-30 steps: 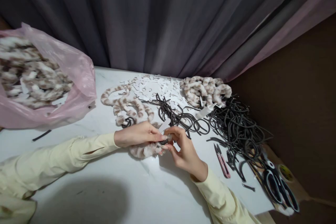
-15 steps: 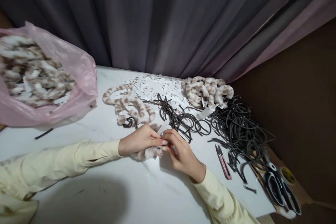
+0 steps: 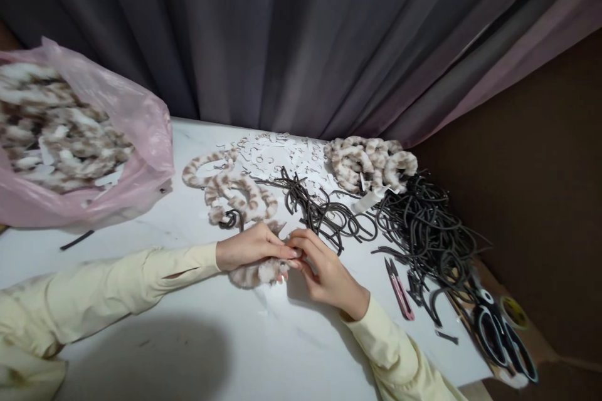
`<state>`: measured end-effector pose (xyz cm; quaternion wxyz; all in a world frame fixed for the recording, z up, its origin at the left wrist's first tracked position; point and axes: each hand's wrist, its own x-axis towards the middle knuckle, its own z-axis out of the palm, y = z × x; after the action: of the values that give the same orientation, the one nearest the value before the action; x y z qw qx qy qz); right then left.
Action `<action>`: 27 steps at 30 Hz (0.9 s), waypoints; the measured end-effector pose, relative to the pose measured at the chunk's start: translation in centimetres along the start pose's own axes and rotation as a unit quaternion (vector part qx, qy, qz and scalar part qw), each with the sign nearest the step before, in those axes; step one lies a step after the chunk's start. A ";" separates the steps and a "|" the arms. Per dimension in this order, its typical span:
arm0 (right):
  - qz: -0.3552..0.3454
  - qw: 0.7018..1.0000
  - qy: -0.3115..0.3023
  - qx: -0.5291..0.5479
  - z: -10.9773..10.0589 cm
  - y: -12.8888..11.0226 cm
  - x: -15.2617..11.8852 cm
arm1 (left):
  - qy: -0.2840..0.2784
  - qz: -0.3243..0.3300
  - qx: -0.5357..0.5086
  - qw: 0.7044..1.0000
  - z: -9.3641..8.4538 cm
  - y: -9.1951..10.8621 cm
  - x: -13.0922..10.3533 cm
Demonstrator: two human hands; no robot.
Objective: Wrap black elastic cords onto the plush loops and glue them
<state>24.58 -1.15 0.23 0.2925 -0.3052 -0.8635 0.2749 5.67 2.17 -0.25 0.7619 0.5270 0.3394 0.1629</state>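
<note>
My left hand (image 3: pixel 256 244) is closed in a pinch over a fluffy beige-and-white fabric tube (image 3: pixel 251 274), which hangs below the fingers. Fingertips of my right hand (image 3: pixel 327 272) are pinched together and meet the left fingertips at the tube's end. What lies between the right fingers is too small and covered to make out. Just beyond my hands are more striped fluffy tubes (image 3: pixel 239 193), with a black cord loop (image 3: pixel 231 219) beside them.
Loose black cords (image 3: pixel 324 213) and a larger cord heap (image 3: pixel 427 232) lie to the right. Small thread snips (image 3: pixel 399 288) and black-handled scissors (image 3: pixel 503 338) are nearby. White tags (image 3: pixel 277 156) and fluffy rings (image 3: pixel 369 163) sit at the back. A pink plastic bag (image 3: pixel 145 119) holds fluffy pieces.
The white strip that stuck up above my fingertips is out of sight now. Both hands stay together, with only slight finger movement.
</note>
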 end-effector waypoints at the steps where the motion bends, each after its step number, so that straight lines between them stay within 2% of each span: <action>1: 0.004 1.000 0.009 -0.005 -0.1 0.1 0.0 | 0.013 0.000 -0.008 1.000 0.0 -0.2 0.1; 6: 0.071 0.993 0.088 -0.036 -1.1 0.5 -0.2 | 0.074 0.009 -0.050 0.996 0.0 -0.9 0.5; 8: 0.109 0.991 0.073 -0.024 -1.3 0.4 -0.2 | 0.082 0.023 -0.066 0.994 0.1 -0.9 0.6; 12: 0.175 0.984 0.006 0.015 -0.9 0.0 0.2 | 0.095 0.040 -0.058 0.993 0.2 -0.9 0.6; 16: 0.221 0.973 0.009 0.069 -0.2 -0.3 0.4 | 0.102 0.060 0.001 0.993 0.3 -1.0 0.4; 19: 0.287 0.943 0.001 0.168 -0.1 -0.2 0.4 | 0.120 0.073 0.049 0.989 0.4 -1.1 0.3; 22: 0.350 0.891 -0.013 0.291 -0.1 0.0 0.3 | 0.136 0.081 0.079 0.984 0.4 -1.2 0.1; 24: 0.367 0.864 -0.010 0.343 0.1 0.1 0.2 | 0.151 0.092 0.108 0.978 0.3 -1.3 0.1; 27: 0.382 0.846 0.005 0.372 0.5 0.2 0.3 | 0.182 0.115 0.163 0.963 0.2 -1.5 0.2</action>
<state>24.15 -0.96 -0.14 0.2601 -0.4802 -0.5103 0.6643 5.79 1.57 -1.61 0.5672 0.6412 0.4316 0.2846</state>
